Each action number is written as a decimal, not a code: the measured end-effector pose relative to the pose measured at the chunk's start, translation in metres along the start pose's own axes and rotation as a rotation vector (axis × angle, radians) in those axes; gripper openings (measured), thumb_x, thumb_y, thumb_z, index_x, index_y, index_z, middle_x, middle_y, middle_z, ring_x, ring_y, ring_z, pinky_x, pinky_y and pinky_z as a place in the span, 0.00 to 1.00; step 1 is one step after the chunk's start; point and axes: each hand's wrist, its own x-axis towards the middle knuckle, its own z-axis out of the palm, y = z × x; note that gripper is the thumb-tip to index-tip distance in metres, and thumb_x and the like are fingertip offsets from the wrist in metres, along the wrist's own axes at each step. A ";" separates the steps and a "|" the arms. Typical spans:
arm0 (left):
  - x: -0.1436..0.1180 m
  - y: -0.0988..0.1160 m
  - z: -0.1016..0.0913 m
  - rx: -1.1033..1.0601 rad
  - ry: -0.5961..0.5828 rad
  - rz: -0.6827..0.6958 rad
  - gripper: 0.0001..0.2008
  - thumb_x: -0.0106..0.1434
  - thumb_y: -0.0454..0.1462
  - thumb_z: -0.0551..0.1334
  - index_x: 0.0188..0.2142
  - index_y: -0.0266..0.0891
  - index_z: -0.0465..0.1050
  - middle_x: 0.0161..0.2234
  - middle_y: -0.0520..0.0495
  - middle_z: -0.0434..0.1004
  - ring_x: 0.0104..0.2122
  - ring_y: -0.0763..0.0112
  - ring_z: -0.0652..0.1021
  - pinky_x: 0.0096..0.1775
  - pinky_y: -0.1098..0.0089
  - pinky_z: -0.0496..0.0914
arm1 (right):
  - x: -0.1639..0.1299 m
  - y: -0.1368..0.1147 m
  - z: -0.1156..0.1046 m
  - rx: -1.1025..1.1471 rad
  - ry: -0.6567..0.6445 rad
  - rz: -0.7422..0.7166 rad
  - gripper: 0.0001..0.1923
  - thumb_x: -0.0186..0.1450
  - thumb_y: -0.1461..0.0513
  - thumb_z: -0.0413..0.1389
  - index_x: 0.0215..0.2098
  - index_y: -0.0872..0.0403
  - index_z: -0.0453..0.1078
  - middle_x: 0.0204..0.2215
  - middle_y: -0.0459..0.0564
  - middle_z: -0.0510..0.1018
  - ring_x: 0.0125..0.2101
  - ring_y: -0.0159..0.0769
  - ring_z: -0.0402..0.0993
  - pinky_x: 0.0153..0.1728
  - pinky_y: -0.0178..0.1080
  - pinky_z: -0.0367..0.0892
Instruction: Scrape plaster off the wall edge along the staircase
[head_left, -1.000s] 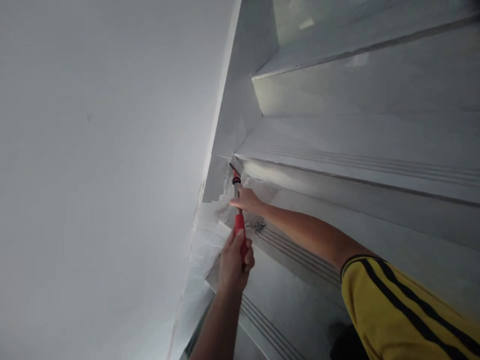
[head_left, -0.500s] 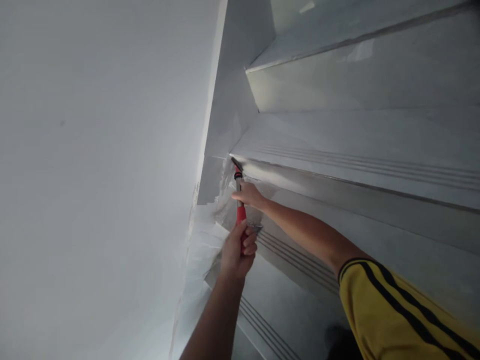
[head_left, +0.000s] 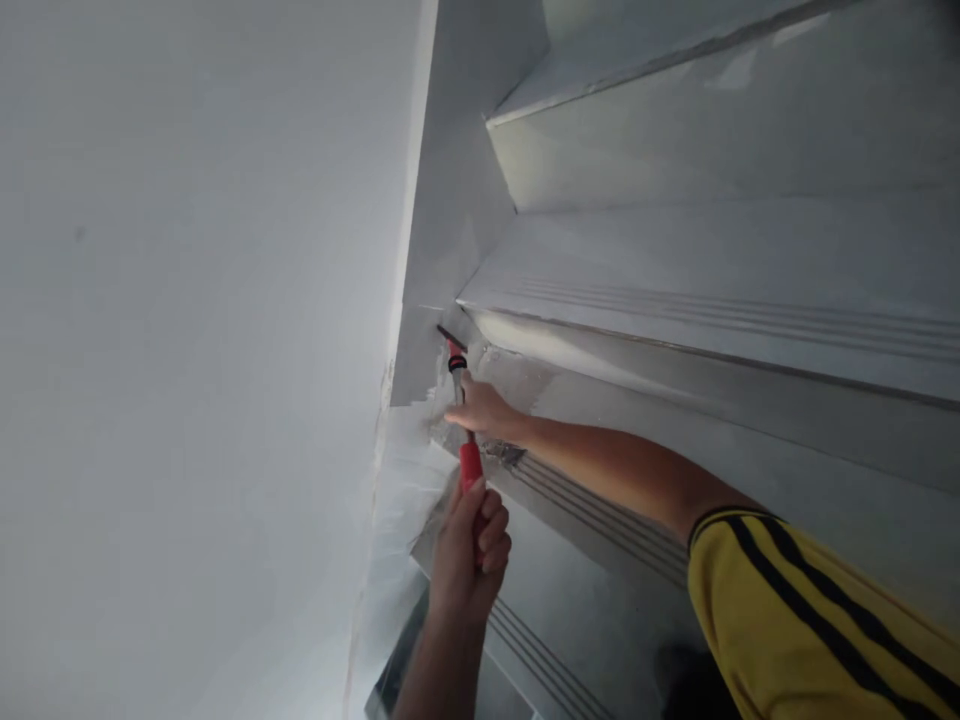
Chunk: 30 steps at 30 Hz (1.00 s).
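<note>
A long-handled scraper (head_left: 470, 460) has a red grip, a metal shaft and a wide dark blade. My left hand (head_left: 469, 545) is wrapped around the red grip at the lower end. Farther up, my right hand (head_left: 486, 410) closes on the metal shaft, just below the black collar and red head. The blade lies at the grey skirting panel (head_left: 431, 330) beside the stair corner; whether it presses on the surface I cannot tell. Whitish residue and dusty marks show on the panel and the tread around my right hand.
Grey stair treads (head_left: 712, 260) with grooved edges rise to the upper right. A white wall (head_left: 187, 350) fills the left side. Some crumbly debris (head_left: 501, 452) lies at a tread edge near my right wrist. A dark shape shows at the bottom.
The scraper's blade has moved left and slightly down, from the stair corner onto the skirting panel. Both hands have shifted down and a little left with it, keeping their grip.
</note>
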 end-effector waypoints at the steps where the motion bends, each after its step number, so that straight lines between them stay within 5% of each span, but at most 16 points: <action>1: 0.001 0.001 -0.002 0.000 -0.024 0.002 0.16 0.55 0.36 0.66 0.30 0.39 0.56 0.21 0.60 0.54 0.13 0.88 0.52 0.11 0.83 0.44 | 0.001 0.000 0.000 -0.007 0.030 0.008 0.24 0.55 0.57 0.55 0.47 0.58 0.59 0.31 0.52 0.75 0.31 0.38 0.72 0.24 0.31 0.58; 14: 0.006 0.018 -0.021 0.049 -0.102 -0.033 0.12 0.56 0.34 0.63 0.32 0.39 0.57 0.22 0.58 0.55 0.14 0.87 0.53 0.12 0.84 0.45 | 0.004 -0.002 0.011 0.034 0.075 0.076 0.16 0.56 0.60 0.54 0.41 0.57 0.60 0.20 0.46 0.72 0.23 0.33 0.70 0.21 0.30 0.57; 18: 0.009 0.012 -0.027 0.032 -0.047 -0.017 0.14 0.55 0.35 0.65 0.33 0.40 0.57 0.22 0.58 0.55 0.14 0.87 0.54 0.13 0.84 0.44 | 0.004 0.008 0.019 0.037 0.064 0.044 0.15 0.54 0.60 0.56 0.38 0.55 0.60 0.22 0.45 0.73 0.25 0.32 0.70 0.22 0.29 0.57; 24: 0.033 0.014 -0.027 0.078 -0.113 -0.059 0.12 0.55 0.33 0.63 0.30 0.39 0.56 0.22 0.58 0.55 0.13 0.88 0.53 0.13 0.84 0.43 | 0.014 0.022 0.018 0.063 0.130 0.141 0.15 0.56 0.61 0.54 0.41 0.56 0.59 0.22 0.45 0.71 0.22 0.32 0.68 0.21 0.30 0.57; 30: 0.018 -0.003 -0.046 0.094 -0.027 0.006 0.17 0.53 0.39 0.67 0.33 0.40 0.57 0.22 0.59 0.55 0.13 0.87 0.53 0.12 0.83 0.43 | -0.002 0.024 0.038 0.033 0.076 0.065 0.20 0.54 0.60 0.56 0.43 0.56 0.59 0.26 0.47 0.73 0.27 0.33 0.69 0.24 0.30 0.58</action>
